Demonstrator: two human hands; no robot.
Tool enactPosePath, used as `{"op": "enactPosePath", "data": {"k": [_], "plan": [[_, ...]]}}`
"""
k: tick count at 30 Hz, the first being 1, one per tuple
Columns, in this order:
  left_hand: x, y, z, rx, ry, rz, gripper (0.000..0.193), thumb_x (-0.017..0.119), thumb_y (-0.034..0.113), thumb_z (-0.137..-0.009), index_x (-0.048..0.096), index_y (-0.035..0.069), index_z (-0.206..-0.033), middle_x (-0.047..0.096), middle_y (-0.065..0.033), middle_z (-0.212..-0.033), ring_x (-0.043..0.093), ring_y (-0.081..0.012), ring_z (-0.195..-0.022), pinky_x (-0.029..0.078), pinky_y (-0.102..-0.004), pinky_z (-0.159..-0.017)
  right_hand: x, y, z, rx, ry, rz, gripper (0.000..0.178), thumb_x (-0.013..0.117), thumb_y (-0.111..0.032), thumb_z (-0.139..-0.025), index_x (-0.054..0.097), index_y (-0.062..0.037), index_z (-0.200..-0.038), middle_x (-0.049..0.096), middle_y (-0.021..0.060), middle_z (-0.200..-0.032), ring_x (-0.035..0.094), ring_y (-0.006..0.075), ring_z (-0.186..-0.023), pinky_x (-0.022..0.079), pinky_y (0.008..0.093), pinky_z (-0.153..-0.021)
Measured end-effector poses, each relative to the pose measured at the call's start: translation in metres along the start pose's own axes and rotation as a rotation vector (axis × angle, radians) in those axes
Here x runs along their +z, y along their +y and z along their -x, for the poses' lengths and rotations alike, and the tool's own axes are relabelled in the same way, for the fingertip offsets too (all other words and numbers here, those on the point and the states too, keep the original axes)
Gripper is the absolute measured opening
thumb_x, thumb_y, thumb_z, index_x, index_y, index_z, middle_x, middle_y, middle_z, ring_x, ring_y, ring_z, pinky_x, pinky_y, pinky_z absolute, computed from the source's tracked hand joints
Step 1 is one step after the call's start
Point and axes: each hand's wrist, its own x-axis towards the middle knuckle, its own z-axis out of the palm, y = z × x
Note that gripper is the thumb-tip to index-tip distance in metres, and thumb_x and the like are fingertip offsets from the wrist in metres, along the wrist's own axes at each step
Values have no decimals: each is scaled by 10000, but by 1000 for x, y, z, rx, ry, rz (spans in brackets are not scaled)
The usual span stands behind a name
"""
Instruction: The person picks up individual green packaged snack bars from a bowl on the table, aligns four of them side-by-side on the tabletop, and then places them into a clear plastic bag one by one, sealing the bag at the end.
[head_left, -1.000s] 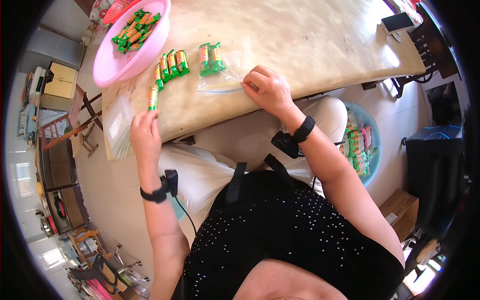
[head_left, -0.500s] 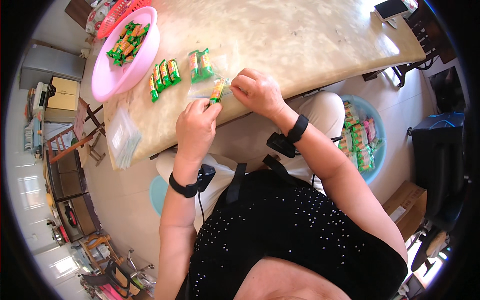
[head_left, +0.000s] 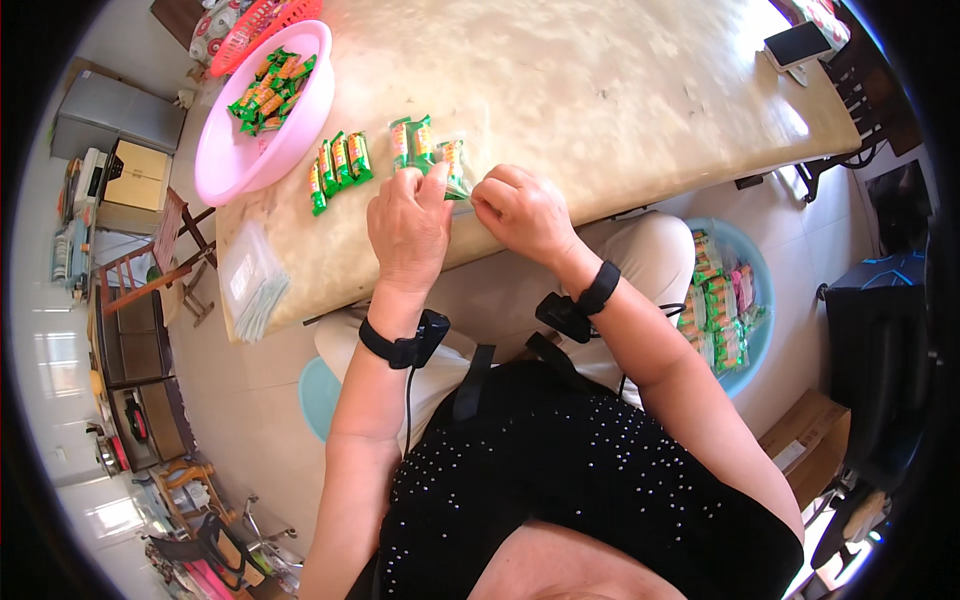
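A clear plastic bag (head_left: 468,126) lies near the table's front edge with two green-and-orange snack packets (head_left: 412,142) at its left side. A third snack packet (head_left: 453,160) is at the bag's right part, apparently within the plastic. My left hand (head_left: 408,228) is closed at that packet's lower end, its fingertips partly hidden. My right hand (head_left: 525,210) pinches the bag's near right edge. Left of the bag, several matching packets (head_left: 340,165) stand in a row on the table.
A pink basin (head_left: 228,160) of loose packets stands at the table's far left, beside a red basket (head_left: 255,35). Flat clear bags (head_left: 250,280) are stacked at the left front corner. A blue tub (head_left: 755,290) of filled bags sits right of my knee. A phone (head_left: 797,43) lies far right.
The third packet has moved away from me, up alongside the two packets in the bag. My left hand followed it forward and right; my right hand stayed near the bag's opening.
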Motion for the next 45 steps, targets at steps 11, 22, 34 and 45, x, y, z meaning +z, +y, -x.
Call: {"op": "enactPosePath", "data": {"k": [11,22,34,45], "plan": [[30,-11,-31,104,106,-33,240,620,71,-787,695,144,-1003,650,-18,-1010,593,-198,-1046,412,-399,-890,-2,1,-3,-31,2,-14,97,717,-61,-744,626,-93,-751,615,56,-781,615,272,-694,507,379,-592],[-6,-37,-2,21,-55,200,589,744,303,-760,604,108,-1298,531,-163,-1345,471,-316,-1293,344,-542,-1045,-2,1,-1,34,-41,-46,103,708,-27,-744,628,-87,-765,621,67,-785,621,276,-685,508,371,-590],[-14,-169,58,-291,-137,15,277,650,51,-841,661,103,-1113,645,-158,-1017,624,-359,-931,505,-441,-776,2,0,-1,2,8,-7,81,702,-92,-775,622,-100,-767,617,50,-794,628,267,-739,524,377,-630],[-86,-48,82,-175,-153,372,212,692,11,-816,668,86,-1013,624,-129,-972,617,-319,-889,496,-408,-747,-1,3,1,-54,94,-15,115,738,-39,-750,638,-91,-774,635,52,-787,630,244,-673,516,349,-574]]}}
